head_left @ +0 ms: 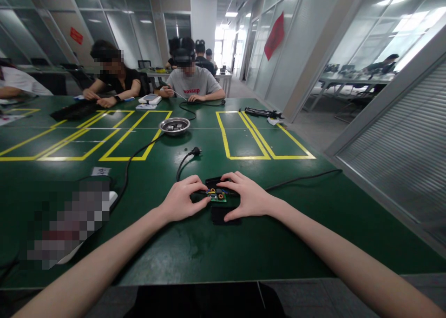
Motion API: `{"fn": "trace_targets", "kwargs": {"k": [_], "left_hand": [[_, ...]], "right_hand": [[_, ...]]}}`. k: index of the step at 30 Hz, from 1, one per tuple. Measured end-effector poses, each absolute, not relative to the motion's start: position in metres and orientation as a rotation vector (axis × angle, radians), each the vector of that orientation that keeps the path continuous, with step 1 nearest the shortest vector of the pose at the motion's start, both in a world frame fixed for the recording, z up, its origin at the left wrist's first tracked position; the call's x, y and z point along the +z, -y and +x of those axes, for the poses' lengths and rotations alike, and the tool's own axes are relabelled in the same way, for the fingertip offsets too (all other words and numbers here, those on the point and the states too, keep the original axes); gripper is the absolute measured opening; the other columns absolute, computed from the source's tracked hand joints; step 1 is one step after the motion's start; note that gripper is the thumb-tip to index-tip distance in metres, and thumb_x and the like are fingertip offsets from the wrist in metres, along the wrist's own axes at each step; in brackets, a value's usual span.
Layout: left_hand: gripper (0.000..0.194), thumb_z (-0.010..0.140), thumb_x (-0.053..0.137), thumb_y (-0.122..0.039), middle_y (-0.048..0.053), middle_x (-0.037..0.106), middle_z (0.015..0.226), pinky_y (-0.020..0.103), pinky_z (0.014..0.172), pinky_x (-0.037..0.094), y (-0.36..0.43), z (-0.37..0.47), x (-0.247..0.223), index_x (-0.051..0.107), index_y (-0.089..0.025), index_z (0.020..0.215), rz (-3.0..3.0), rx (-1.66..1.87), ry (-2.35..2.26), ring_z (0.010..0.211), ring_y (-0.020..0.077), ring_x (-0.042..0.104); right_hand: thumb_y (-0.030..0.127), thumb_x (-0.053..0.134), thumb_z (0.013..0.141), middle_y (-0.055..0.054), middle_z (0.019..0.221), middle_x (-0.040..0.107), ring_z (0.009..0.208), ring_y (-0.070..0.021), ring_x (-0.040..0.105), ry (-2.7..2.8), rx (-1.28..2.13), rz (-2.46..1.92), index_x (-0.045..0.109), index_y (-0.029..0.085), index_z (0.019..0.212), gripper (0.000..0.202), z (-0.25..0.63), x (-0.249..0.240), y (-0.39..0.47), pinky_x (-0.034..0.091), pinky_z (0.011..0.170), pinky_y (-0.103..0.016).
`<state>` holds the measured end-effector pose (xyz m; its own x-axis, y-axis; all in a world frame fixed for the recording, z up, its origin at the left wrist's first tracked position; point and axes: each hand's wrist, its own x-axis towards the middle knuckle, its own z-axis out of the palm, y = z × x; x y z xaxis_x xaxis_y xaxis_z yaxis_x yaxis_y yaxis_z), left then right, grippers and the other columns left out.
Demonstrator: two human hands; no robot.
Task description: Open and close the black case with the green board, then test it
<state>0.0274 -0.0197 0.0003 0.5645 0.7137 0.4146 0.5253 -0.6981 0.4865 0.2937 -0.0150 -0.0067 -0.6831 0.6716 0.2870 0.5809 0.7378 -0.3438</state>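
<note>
A small green circuit board (pixel 221 198) with copper-coloured coils lies between my hands, close to the table's front. My left hand (pixel 184 198) is closed on the board's left end, thumb below and fingers above. To the right, my right hand (pixel 248 196) has its thumb and fingers spread apart, with the fingertips near the board's upper edge. One black casing part (pixel 213 181) is behind the board, and another black casing part (pixel 223 216) lies in front of it, by my right thumb. Black cables run out on both sides.
A black plug (pixel 195 151) lies behind my hands, and a metal bowl (pixel 174 126) with small metal parts stands farther back. A blurred-out object (pixel 75 220) is at the left. Across the green table (pixel 167 257) sit several people.
</note>
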Motion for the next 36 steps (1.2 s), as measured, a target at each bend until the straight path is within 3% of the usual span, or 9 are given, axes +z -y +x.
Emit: {"fn": "trace_targets", "kwargs": {"k": [5,11,15,29,36], "left_hand": [[0.015,0.090,0.069,-0.031,0.004,0.068,0.094,0.028,0.073,0.054,0.019,0.028,0.000,0.073,-0.020,0.098,2.489,0.853,-1.045,0.083,0.0183,0.069],[0.014,0.090,0.069,-0.030,0.003,0.069,0.096,0.028,0.074,0.054,0.018,0.028,0.000,0.072,-0.021,0.101,2.503,0.787,-1.064,0.085,0.0184,0.069],[0.015,0.092,0.069,-0.031,0.003,0.068,0.096,0.027,0.073,0.053,0.016,0.026,0.000,0.073,-0.022,0.103,2.509,0.758,-1.046,0.085,0.0178,0.069],[0.017,0.095,0.066,-0.031,0.003,0.069,0.097,0.025,0.070,0.051,0.012,0.020,0.000,0.073,-0.023,0.108,2.548,0.669,-1.017,0.081,0.0161,0.068],[0.016,0.094,0.067,-0.034,0.001,0.070,0.095,0.025,0.071,0.052,0.007,0.021,-0.003,0.069,-0.023,0.104,2.520,0.683,-1.155,0.085,0.0174,0.070]], "right_hand": [[0.067,0.090,0.060,-0.015,0.136,0.059,0.117,-0.0345,0.058,2.542,0.317,-0.961,0.065,0.023,0.137,0.092,0.293,-0.007,0.015,0.052,0.103,-0.055],[0.058,0.084,0.075,-0.014,0.135,0.060,0.116,-0.0325,0.058,2.476,0.289,-1.017,0.066,0.022,0.135,0.073,0.287,-0.011,0.018,0.052,0.102,-0.054],[0.055,0.084,0.075,-0.014,0.137,0.059,0.118,-0.0329,0.056,2.440,0.276,-1.047,0.066,0.022,0.136,0.071,0.283,-0.015,0.020,0.050,0.104,-0.056],[0.048,0.080,0.082,-0.012,0.112,0.062,0.102,-0.0291,0.060,2.415,0.322,-1.016,0.069,0.019,0.128,0.056,0.283,-0.013,0.020,0.052,0.093,-0.050],[0.052,0.077,0.087,-0.013,0.119,0.064,0.108,-0.0304,0.061,2.380,0.360,-1.012,0.063,0.022,0.138,0.061,0.279,-0.013,0.017,0.053,0.096,-0.050]]}}
